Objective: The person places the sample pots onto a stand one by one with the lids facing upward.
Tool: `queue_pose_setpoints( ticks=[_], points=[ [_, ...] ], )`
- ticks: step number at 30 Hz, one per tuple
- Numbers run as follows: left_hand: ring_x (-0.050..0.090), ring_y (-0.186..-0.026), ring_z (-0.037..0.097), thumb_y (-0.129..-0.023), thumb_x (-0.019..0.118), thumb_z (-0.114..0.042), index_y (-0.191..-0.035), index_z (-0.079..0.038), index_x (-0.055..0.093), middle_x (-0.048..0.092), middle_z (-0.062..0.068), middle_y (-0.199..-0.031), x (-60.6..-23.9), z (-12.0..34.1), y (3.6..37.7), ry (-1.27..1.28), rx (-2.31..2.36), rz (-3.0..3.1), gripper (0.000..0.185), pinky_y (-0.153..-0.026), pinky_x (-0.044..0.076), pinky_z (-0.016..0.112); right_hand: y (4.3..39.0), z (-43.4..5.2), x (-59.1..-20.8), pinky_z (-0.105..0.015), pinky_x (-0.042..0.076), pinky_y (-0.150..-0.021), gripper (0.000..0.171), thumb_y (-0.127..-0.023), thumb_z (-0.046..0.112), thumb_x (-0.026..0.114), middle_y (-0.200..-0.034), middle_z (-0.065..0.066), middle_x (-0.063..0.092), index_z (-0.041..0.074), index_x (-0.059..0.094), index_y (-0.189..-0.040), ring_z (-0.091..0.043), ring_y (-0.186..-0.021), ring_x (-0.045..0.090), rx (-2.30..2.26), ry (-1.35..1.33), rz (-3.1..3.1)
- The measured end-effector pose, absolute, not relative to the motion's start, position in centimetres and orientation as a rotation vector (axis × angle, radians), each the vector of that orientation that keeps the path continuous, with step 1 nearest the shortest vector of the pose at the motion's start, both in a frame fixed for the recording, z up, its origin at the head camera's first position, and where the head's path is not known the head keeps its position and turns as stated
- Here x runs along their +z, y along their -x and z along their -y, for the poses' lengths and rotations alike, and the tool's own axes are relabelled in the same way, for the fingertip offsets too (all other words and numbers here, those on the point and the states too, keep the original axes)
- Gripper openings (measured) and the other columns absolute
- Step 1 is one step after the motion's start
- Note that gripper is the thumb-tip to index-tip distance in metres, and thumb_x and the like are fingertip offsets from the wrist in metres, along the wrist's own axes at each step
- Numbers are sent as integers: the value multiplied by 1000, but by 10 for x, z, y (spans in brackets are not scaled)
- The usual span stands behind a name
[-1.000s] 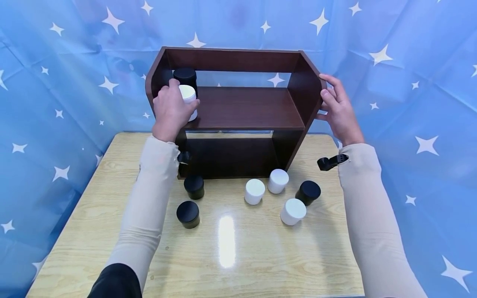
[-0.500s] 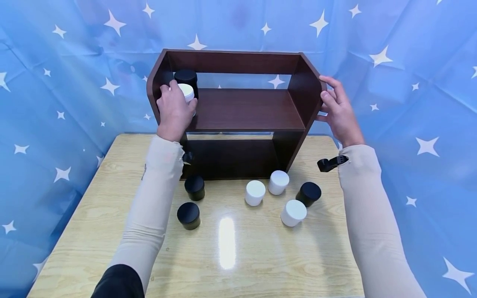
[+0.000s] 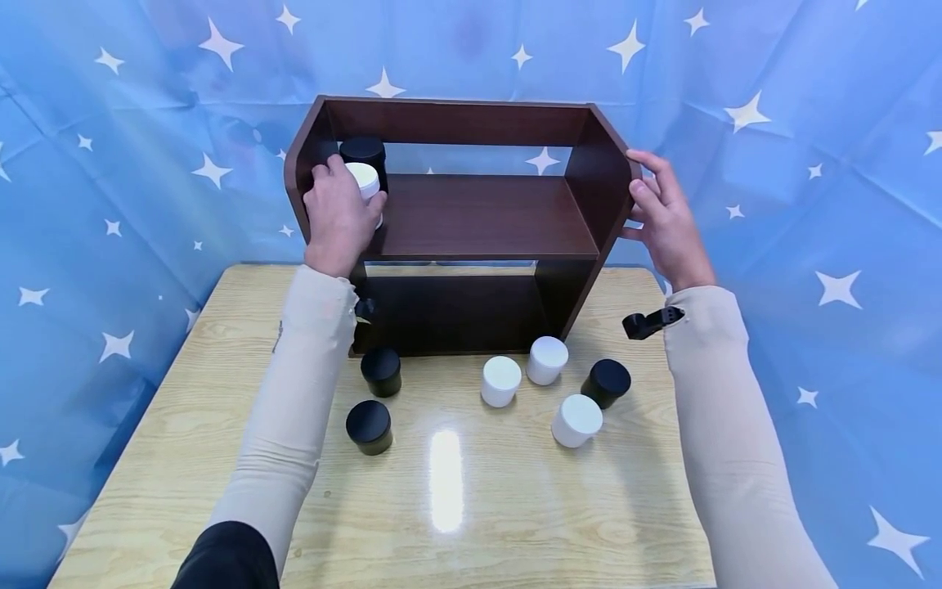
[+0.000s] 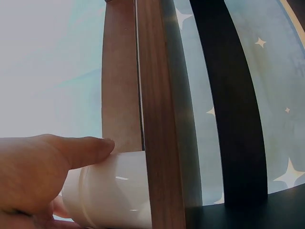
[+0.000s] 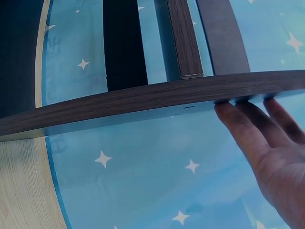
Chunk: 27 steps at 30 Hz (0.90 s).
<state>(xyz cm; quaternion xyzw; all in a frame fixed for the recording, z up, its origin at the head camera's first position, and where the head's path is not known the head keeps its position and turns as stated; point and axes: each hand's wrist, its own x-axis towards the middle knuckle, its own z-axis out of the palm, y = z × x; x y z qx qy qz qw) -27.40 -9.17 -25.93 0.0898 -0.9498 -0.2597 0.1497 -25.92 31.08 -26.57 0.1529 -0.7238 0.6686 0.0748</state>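
Note:
A dark brown two-tier shelf (image 3: pixel 486 217) stands on the wooden table. My left hand (image 3: pixel 338 214) grips a white lidded jar (image 3: pixel 365 178) at the left end of its upper tier. In the left wrist view, the thumb lies along the white jar (image 4: pixel 116 188), whose base meets the shelf board (image 4: pixel 164 114). Just behind it on that tier stands a black jar (image 3: pixel 364 152), partly covered. My right hand (image 3: pixel 668 219) touches the outer face of the right side panel (image 3: pixel 603 176); the right wrist view shows extended fingertips (image 5: pixel 224 109) against the panel (image 5: pixel 143 99).
On the table before the shelf, two black jars (image 3: pixel 381 372) (image 3: pixel 370 427) stand at left. Three white jars (image 3: pixel 501 381) (image 3: pixel 548 361) (image 3: pixel 577 420) and another black jar (image 3: pixel 607 383) are at right. A blue star-printed curtain (image 3: pixel 471 49) hangs behind.
My left hand has shifted the white jar slightly back and left on the upper tier, closer to the black jar. The right hand keeps its place at the side panel.

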Motion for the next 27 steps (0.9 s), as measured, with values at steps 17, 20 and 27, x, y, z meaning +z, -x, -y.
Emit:
queue_pose_setpoints(
  ticks=[17, 20, 27],
  points=[
    [55, -125, 41, -92, 68, -44, -148, 2, 34, 47, 27, -142, -242, 87, 246, -137, -650, 2612, 80, -109, 49, 51, 259, -311, -268, -32, 56, -84, 47, -103, 31, 54, -138, -6, 54, 34, 43, -149, -27, -104, 67, 2014, -453, 2172],
    [51, -130, 39, -92, 68, -45, -148, 1, 38, 49, 25, -143, -236, 86, 235, -93, -674, 2612, 78, -109, 45, 54, 259, -312, -268, -32, 57, -83, 47, -103, 30, 55, -137, -7, 53, 34, 44, -148, -27, -104, 68, 2013, -462, 2161],
    [62, -122, 31, -86, 78, -38, -136, -4, 57, 61, 18, -134, -229, 95, 202, 357, -801, 2427, 64, -105, 51, 49, 259, -312, -266, -32, 56, -84, 48, -103, 31, 55, -138, -5, 53, 34, 43, -149, -27, -105, 67, 2002, -467, 2174]
  ],
)
